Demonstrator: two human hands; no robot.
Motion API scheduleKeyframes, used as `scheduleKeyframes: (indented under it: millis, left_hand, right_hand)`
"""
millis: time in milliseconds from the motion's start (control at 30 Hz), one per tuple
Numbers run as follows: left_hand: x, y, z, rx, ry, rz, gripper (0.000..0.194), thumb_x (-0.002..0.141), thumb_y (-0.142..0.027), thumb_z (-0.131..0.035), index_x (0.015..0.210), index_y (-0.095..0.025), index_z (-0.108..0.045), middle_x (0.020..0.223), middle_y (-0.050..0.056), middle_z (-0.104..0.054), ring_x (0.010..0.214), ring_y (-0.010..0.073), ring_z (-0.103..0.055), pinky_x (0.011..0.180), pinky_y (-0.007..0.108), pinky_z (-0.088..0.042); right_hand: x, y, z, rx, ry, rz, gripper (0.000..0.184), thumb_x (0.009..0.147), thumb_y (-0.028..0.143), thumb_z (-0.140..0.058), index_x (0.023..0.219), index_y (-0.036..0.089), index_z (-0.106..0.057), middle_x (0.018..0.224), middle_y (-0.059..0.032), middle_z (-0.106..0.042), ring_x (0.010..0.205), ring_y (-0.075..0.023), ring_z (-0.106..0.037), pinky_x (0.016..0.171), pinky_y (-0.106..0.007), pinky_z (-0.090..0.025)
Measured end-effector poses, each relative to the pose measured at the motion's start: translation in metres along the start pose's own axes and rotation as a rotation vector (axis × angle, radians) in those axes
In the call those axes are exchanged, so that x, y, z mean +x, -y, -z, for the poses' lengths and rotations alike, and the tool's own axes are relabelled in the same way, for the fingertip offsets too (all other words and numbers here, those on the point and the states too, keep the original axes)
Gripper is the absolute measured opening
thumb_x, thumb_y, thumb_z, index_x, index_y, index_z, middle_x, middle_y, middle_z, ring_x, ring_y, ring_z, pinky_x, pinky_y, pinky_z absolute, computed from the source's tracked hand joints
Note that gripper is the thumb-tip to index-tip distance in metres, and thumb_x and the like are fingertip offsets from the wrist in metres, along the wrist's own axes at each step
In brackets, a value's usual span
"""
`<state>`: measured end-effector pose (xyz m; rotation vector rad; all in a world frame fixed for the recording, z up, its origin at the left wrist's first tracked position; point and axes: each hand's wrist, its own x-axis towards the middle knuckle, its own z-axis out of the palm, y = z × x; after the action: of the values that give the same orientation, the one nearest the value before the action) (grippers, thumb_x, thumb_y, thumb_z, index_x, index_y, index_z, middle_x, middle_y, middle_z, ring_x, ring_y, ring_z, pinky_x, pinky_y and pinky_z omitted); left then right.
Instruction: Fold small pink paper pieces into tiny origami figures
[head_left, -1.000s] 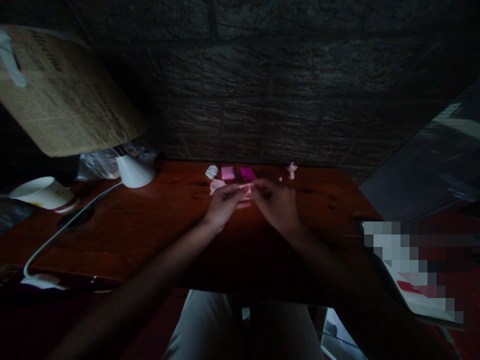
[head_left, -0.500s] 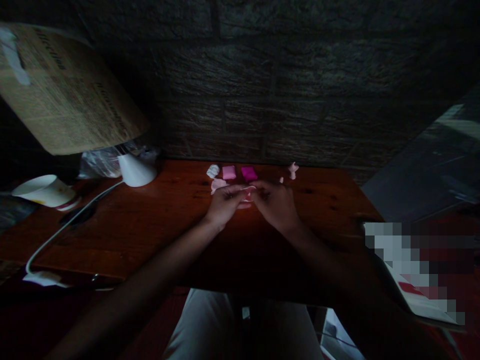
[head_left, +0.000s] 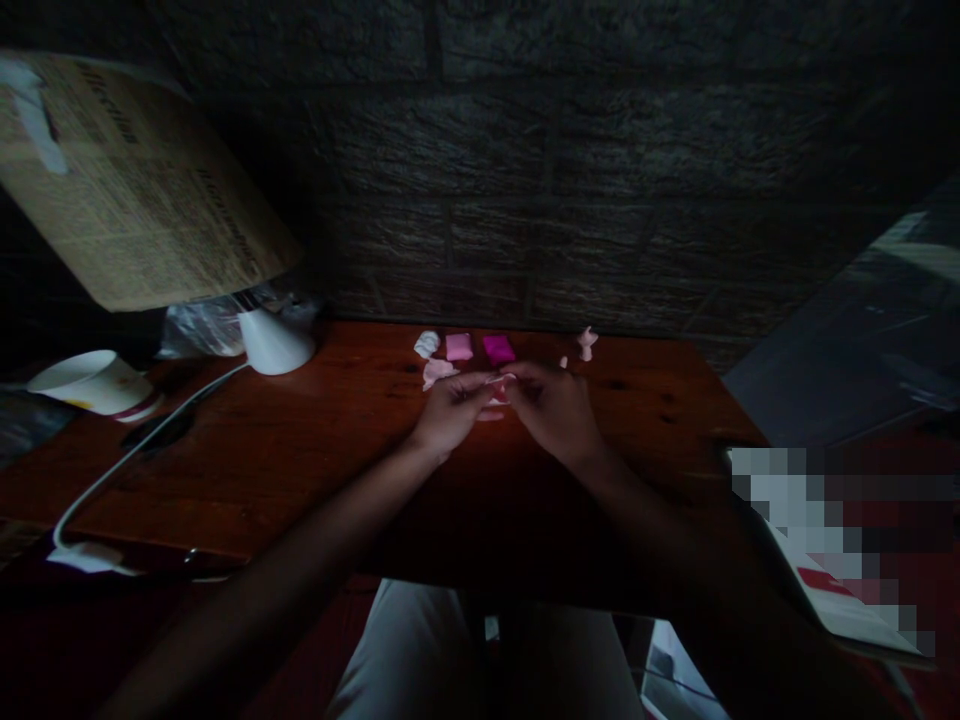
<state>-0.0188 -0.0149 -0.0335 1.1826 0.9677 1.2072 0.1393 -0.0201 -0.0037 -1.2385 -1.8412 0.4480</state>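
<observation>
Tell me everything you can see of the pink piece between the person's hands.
The pink piece is small, with a paler upper edge; it looks soft, perhaps modelling clay. The left hand and right hand grip it from either side, their fingers hiding much of its outline. Whether it touches the wooden table cannot be told.

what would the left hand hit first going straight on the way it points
Past the pink piece it holds, the left hand would probably meet the right hand first; depth is unclear.
</observation>
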Motion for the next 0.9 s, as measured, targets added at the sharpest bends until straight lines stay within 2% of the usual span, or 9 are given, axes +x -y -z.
scheduleKeyframes:
  millis: [100,233,400,533,633,700,800,900]
  left_hand:
    - [0.0,0.001,0.0,-0.021,0.003,0.0,0.03,0.078,-0.036,-0.082,0.1,-0.017,-0.08,0.106,0.01,-0.079,0.094,0.0225,-0.074,0.079,0.037,-0.066]
    - [0.0,-0.001,0.0,-0.068,0.01,0.008,0.038,0.075,-0.032,-0.084,0.109,-0.018,-0.078,0.113,0.01,-0.079,0.097,0.0237,-0.075,0.08,0.038,-0.066]
    - [-0.002,-0.003,0.0,-0.041,0.035,-0.012,0.036,0.075,-0.035,-0.083,0.105,-0.017,-0.08,0.109,0.01,-0.079,0.099,0.0262,-0.074,0.083,0.042,-0.066]
    - [-0.002,-0.003,0.0,-0.002,0.111,-0.038,0.04,0.074,-0.033,-0.083,0.111,-0.018,-0.077,0.113,0.011,-0.078,0.102,0.0263,-0.074,0.077,0.036,-0.065]
    - [-0.002,-0.006,0.001,0.054,0.145,-0.078,0.041,0.076,-0.033,-0.082,0.113,-0.018,-0.075,0.112,0.011,-0.078,0.1,0.0246,-0.074,0.077,0.034,-0.063]
    - [-0.002,-0.009,0.002,0.117,0.142,-0.125,0.038,0.078,-0.032,-0.08,0.113,-0.019,-0.075,0.11,0.011,-0.078,0.098,0.023,-0.074,0.082,0.036,-0.061]
    - [-0.002,-0.017,0.009,0.305,0.059,-0.249,0.028,0.081,-0.031,-0.075,0.106,-0.019,-0.076,0.101,0.009,-0.078,0.091,0.0207,-0.072,0.085,0.035,-0.056]
    - [0.0,-0.025,0.026,0.587,-0.145,-0.355,0.018,0.084,-0.034,-0.072,0.096,-0.021,-0.077,0.086,0.006,-0.076,0.076,0.0193,-0.067,0.079,0.032,-0.052]
  right_hand:
    - [0.0,0.0,0.001,0.014,0.011,-0.019,0.021,0.087,0.015,-0.061,0.095,0.023,-0.079,0.092,-0.0038,-0.082,0.081,-0.0199,-0.076,0.079,-0.033,-0.057]
    - [0.001,-0.002,0.004,0.052,0.04,-0.032,0.021,0.088,0.015,-0.061,0.095,0.023,-0.079,0.091,-0.0035,-0.082,0.08,-0.0197,-0.077,0.079,-0.033,-0.058]
    - [0.001,-0.009,0.004,0.138,0.029,-0.064,0.017,0.086,0.016,-0.064,0.098,0.022,-0.075,0.092,-0.0035,-0.082,0.08,-0.0191,-0.078,0.077,-0.033,-0.059]
    - [0.002,-0.014,0.006,0.188,0.024,-0.099,0.016,0.087,0.022,-0.067,0.102,0.021,-0.073,0.089,-0.0039,-0.082,0.08,-0.019,-0.078,0.077,-0.032,-0.059]
    - [0.004,-0.017,0.013,0.227,0.081,-0.085,0.012,0.089,0.026,-0.067,0.098,0.022,-0.073,0.088,-0.003,-0.082,0.078,-0.0181,-0.077,0.074,-0.031,-0.058]
    - [0.005,-0.018,0.02,0.208,0.168,-0.025,0.01,0.09,0.024,-0.065,0.09,0.022,-0.074,0.087,-0.0022,-0.081,0.079,-0.0172,-0.076,0.075,-0.03,-0.057]
    - [0.006,-0.019,0.026,0.094,0.254,0.076,0.013,0.088,0.018,-0.064,0.087,0.023,-0.076,0.084,0.0004,-0.08,0.076,-0.0158,-0.074,0.075,-0.029,-0.056]
    - [0.005,-0.019,0.026,0.022,0.321,0.136,0.017,0.086,0.014,-0.066,0.086,0.024,-0.079,0.086,0.0001,-0.082,0.076,-0.0164,-0.075,0.075,-0.029,-0.056]
